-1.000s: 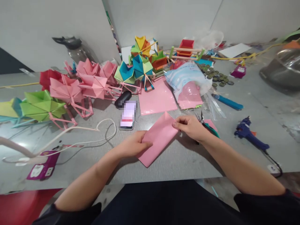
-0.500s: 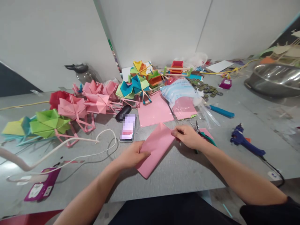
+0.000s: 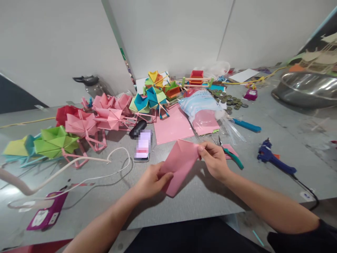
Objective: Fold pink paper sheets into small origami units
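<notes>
A folded sheet of pink paper [image 3: 181,165] is held between my two hands above the grey table, tilted with one corner pointing away from me. My left hand [image 3: 154,181] grips its lower left edge, thumb on top and the other fingers out of sight underneath. At the upper right corner, my right hand [image 3: 214,158] pinches the paper between thumb and fingers. Pliers with green handles [image 3: 233,158] lie just past my right hand, beside a small pink paper scrap. Beyond the folded piece lies a flat stack of pink paper [image 3: 172,124].
Folded paper models [image 3: 84,123] crowd the left and back. A phone [image 3: 143,146] and a white cable [image 3: 129,154] lie left of centre. To the right are a blue glue gun [image 3: 276,160], a blue cutter [image 3: 247,125], coins [image 3: 233,101] and a metal bowl [image 3: 302,100]. A plastic bag [image 3: 200,102] covers some paper.
Both hands have lifted the folded pink paper a little and shifted it slightly right. Its near end has tilted upward. The view has moved slightly.
</notes>
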The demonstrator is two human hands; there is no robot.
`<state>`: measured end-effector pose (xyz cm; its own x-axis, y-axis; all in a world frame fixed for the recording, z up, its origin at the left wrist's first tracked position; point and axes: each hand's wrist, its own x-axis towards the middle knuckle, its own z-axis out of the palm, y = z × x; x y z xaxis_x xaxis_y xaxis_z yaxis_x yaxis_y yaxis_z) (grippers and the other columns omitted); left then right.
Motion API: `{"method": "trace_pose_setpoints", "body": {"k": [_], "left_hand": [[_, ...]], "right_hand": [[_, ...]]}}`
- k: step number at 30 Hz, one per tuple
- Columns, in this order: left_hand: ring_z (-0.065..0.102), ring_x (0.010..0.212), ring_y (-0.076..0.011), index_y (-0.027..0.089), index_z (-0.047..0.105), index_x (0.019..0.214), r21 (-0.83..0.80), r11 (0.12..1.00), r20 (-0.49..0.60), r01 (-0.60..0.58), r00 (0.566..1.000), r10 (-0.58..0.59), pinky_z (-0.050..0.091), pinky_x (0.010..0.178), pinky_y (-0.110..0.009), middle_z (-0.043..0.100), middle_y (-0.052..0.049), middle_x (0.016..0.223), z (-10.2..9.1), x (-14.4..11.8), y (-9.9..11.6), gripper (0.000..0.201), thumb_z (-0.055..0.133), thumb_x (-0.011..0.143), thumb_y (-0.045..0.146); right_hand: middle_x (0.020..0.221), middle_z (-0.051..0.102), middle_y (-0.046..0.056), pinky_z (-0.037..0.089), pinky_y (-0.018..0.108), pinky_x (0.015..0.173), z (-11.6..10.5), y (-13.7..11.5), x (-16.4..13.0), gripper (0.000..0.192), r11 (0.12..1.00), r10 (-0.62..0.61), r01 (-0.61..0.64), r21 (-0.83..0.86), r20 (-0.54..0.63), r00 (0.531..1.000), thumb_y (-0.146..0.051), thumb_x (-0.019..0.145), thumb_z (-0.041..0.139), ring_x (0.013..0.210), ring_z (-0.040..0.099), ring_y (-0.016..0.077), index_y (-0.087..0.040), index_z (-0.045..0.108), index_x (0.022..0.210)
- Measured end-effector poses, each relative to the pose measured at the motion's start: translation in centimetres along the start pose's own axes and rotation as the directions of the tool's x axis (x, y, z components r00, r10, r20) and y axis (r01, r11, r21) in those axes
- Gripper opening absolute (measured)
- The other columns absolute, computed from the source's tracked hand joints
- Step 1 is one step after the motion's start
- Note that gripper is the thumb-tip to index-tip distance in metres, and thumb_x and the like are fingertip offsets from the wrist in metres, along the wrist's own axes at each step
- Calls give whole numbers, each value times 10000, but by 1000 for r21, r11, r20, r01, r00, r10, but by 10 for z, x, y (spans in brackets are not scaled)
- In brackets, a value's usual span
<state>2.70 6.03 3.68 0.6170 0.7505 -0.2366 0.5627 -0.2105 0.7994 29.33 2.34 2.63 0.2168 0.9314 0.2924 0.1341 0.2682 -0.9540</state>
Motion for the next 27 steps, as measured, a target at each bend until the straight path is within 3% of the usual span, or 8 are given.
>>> {"method": "trace_pose_setpoints", "body": {"k": [5, 9, 14, 17, 24, 27], "left_hand": [[452, 635, -138, 178, 618, 893, -67, 997, 24, 27, 999, -25, 323, 588, -278, 512, 30, 687, 15, 3, -1, 319, 614, 970, 488], [507, 697, -154, 179, 634, 900, -146, 988, -146, -47, 989, 26, 407, 639, -280, 591, -4, 758, 17, 3, 13, 358, 623, 964, 531], [623, 778, -194, 183, 701, 953, -155, 952, -333, -263, 922, 200, 521, 743, -324, 725, -60, 860, 5, -10, 54, 399, 600, 1014, 563], [694, 863, -232, 187, 761, 1018, -89, 945, -423, -316, 870, 251, 570, 810, -361, 790, -98, 965, 2, -14, 71, 408, 582, 1037, 553], [755, 779, -190, 191, 811, 1017, -70, 875, -547, -480, 752, 368, 599, 731, -290, 837, -64, 906, 11, -9, 72, 271, 641, 1057, 399], [738, 713, -158, 187, 812, 1005, -81, 861, -582, -502, 725, 368, 563, 659, -240, 824, -40, 847, 14, -7, 70, 232, 654, 1059, 348]], "right_hand": [[689, 656, 19, 501, 328, 589, 6, -11, -10, 490, 997, -81, 81, -4, -150, 985, -683, 988, 703, 623, 578, 179, -248, 659, 766], [776, 759, 70, 574, 385, 666, 4, -30, -14, 392, 979, -193, 178, -101, -155, 969, -601, 1023, 686, 706, 690, 230, -260, 721, 834], [811, 806, 55, 619, 421, 752, 2, -59, -18, 170, 904, -400, 400, -150, 28, 916, -346, 1024, 702, 744, 757, 243, -280, 754, 877], [802, 809, 41, 633, 416, 759, 4, -69, -20, 158, 878, -454, 457, -144, 56, 889, -258, 1018, 687, 731, 766, 234, -281, 748, 875], [799, 801, 14, 622, 311, 682, 15, -68, -16, 125, 877, -475, 477, -54, 48, 879, -276, 1042, 692, 723, 766, 189, -258, 732, 926], [803, 805, 2, 615, 278, 693, 20, -65, -15, 131, 904, -425, 426, -47, 21, 905, -259, 1052, 697, 716, 763, 168, -254, 741, 929]]}}
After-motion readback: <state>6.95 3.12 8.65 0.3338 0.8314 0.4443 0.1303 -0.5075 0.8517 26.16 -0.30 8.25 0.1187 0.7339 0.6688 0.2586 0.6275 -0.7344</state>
